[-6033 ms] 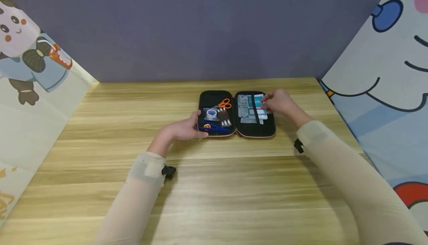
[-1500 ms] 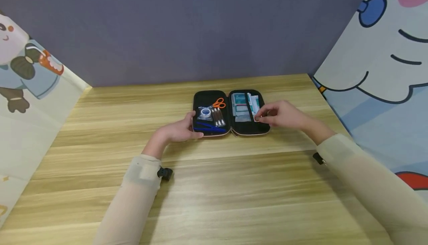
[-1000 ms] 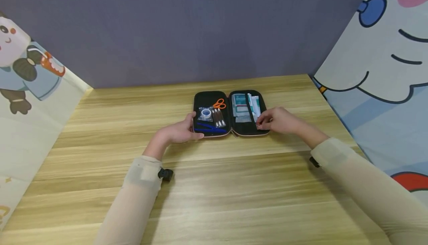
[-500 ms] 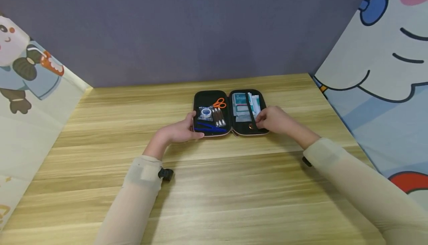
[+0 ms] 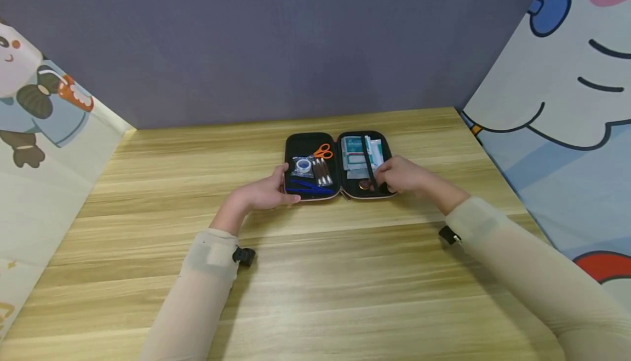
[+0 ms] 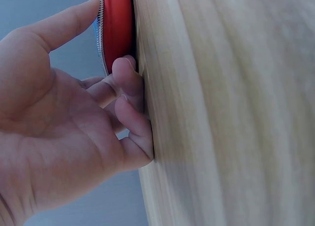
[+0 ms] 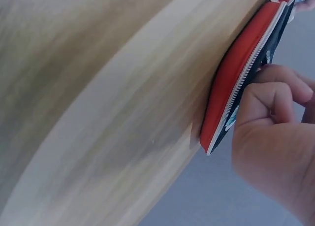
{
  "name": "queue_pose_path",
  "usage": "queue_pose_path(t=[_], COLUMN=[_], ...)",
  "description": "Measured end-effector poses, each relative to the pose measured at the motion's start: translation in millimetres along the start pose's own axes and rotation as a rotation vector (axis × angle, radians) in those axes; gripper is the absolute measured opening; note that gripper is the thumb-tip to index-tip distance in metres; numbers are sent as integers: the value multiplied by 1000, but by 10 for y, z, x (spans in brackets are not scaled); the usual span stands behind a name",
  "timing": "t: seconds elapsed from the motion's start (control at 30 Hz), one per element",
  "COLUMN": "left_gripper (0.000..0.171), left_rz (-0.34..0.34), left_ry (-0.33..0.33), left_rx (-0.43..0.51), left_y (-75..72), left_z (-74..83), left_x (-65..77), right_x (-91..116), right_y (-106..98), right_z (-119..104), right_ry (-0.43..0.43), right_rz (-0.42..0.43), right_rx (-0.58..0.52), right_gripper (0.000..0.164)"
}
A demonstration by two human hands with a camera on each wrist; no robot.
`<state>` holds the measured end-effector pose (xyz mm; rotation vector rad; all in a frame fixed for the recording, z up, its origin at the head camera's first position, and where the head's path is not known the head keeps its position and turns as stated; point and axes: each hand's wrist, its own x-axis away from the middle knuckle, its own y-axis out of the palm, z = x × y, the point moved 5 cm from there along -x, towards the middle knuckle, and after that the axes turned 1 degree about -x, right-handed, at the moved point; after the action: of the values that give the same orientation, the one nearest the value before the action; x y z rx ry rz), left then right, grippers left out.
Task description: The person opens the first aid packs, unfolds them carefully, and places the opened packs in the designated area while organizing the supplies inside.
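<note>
An open zippered first-aid case [image 5: 313, 141] lies flat on the table, black inside and red outside. My left hand [image 5: 261, 192] grips its left end, thumb at the near edge; the left wrist view shows the thumb on the zipper. Over the right half, my right hand [image 5: 401, 176] has curled fingers at the black elastic strap [image 5: 367, 158] and seems to pinch its near end; the fingertips are partly hidden. Just left of the strap lies a small round copper-coloured item [image 5: 365, 184]. Packets [image 5: 352, 150] sit under the strap.
The case's left half holds orange-handled scissors [image 5: 323, 152], a bagged tape roll [image 5: 303, 166], brown-and-white swabs [image 5: 322, 172] and blue tweezers [image 5: 309, 188]. A grey wall rises behind the wooden table [image 5: 315, 279]; cartoon panels flank both sides.
The round item went from the left half into my right fingers, then down beside the strap, and has shifted slightly left. The strap's near end now bends rightward. My left hand keeps its grip.
</note>
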<state>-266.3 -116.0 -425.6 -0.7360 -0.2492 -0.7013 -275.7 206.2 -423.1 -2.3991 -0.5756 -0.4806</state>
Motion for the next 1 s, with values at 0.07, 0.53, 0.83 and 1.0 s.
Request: queue_pose_path(t=[0.07, 0.53, 0.83, 1.0], left_gripper=[106, 105, 108, 103], left_rz=[0, -5, -8, -23], left_ry=[0, -3, 10, -8], left_rx=[-3, -20, -22, 40], left_y=[3, -9, -36, -109], left_z=[-5, 0, 6, -33], left_x=[3, -14, -23, -45], right_x=[-1, 120, 119, 94], right_y=[1, -63, -137, -176], right_z=[4, 87, 328, 313], right_ry=[1, -42, 4, -18], right_rz=[6, 204, 75, 26], right_rx=[14, 515, 634, 594], right_gripper=[39, 125, 135, 130])
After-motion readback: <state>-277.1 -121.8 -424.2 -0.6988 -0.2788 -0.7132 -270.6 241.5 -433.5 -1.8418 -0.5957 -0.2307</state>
